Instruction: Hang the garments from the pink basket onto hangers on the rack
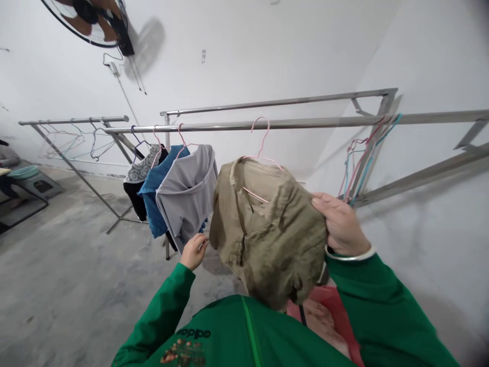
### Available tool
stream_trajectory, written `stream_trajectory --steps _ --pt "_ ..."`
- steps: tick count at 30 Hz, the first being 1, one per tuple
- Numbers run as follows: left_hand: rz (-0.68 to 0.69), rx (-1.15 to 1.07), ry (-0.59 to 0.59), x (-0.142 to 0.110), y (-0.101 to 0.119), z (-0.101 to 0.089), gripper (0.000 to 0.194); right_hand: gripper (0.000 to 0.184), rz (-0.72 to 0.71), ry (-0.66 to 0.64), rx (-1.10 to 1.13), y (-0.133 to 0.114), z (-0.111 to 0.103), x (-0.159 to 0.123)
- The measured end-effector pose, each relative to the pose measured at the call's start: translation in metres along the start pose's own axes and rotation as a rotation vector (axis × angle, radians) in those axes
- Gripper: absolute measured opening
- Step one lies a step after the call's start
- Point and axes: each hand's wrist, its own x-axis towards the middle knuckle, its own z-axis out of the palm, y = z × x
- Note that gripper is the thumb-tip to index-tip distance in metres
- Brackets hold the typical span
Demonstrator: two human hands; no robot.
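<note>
A khaki short-sleeved shirt [273, 234] hangs on a pink wire hanger [263, 137] in front of me, creased and open at the collar. The hanger's hook overlaps the front metal rail [305, 124]; I cannot tell whether it rests there. My right hand [344, 224] pinches the shirt at its right shoulder, thumb on the front. Beside the shirt's left sleeve edge is my left hand [194, 251], fingers curled together; what they hold, if anything, is hidden. Just left hang a grey garment [187, 191], a blue one [155, 209] and a black one with a patterned top [141, 171].
Spare pink and blue hangers [367, 153] hang at the rail's right. Another rack [72, 121] with several hangers stands left. Below the shirt, a red container [340, 316] holds pale pink cloth. A fan [91, 20] is on the wall; a basin [23, 172] is far left.
</note>
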Motion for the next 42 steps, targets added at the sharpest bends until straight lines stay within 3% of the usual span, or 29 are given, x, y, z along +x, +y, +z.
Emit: stream_trajectory --steps 5,10,15,19,24,29,37,42 --pt "-0.012 -0.007 -0.007 -0.015 -0.002 -0.003 0.023 0.022 -0.265 -0.052 -0.095 0.032 0.053 0.033" --pt "-0.021 0.013 0.011 -0.032 -0.007 -0.010 0.023 0.023 -0.504 -0.026 -0.359 0.066 0.108 0.065" --pt "-0.060 0.016 0.029 -0.048 -0.016 -0.017 0.023 0.018 -0.547 0.004 -0.551 0.084 0.154 0.085" --pt "-0.104 0.000 0.031 -0.059 -0.025 -0.018 0.023 0.017 -0.542 0.043 -0.642 0.096 0.179 0.095" --pt "-0.160 -0.007 0.016 -0.067 -0.030 -0.019 0.023 0.022 -0.461 0.068 -0.778 0.111 0.197 0.100" --pt "-0.182 -0.006 -0.016 -0.070 -0.033 -0.019 0.027 0.026 -0.400 0.049 -0.822 0.126 0.203 0.100" --pt "-0.167 0.002 -0.042 -0.072 -0.039 -0.016 0.026 0.025 -0.426 0.051 -0.776 0.146 0.205 0.103" --pt "-0.173 0.017 -0.052 -0.073 -0.039 -0.014 0.025 0.021 -0.492 0.118 -0.708 0.159 0.207 0.104"
